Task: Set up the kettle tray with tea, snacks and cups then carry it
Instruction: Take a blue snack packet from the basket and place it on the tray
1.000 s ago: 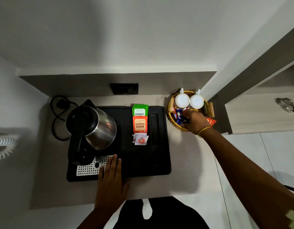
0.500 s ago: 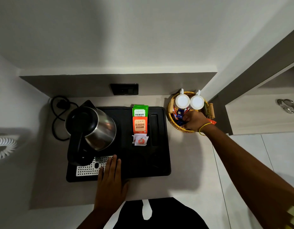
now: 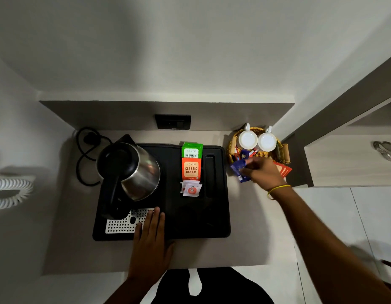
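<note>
A black kettle tray [image 3: 214,224] lies on the counter with a steel kettle [image 3: 133,170] on its left side. Green tea sachets [image 3: 191,150], orange Assam sachets [image 3: 191,170] and small white packets [image 3: 191,189] fill a slot in the tray's middle. My left hand [image 3: 151,240] rests flat on the tray's front edge, beside a perforated white grate [image 3: 124,223]. My right hand [image 3: 263,172] holds blue snack packets [image 3: 239,168] just in front of a wicker basket [image 3: 232,148]. Two white cups [image 3: 247,139] [image 3: 267,141] stand in the basket.
A black power cord [image 3: 87,154] coils behind the kettle, below a wall socket [image 3: 172,121]. Red packets [image 3: 283,170] stick out from the basket's right. A white coiled cord [image 3: 10,189] hangs at the far left. A wooden ledge [image 3: 344,161] with a metal object [image 3: 385,150] sits at right.
My right hand has lifted out of the basket and shifted toward the tray, bringing the blue packets with it. My left hand stays put.
</note>
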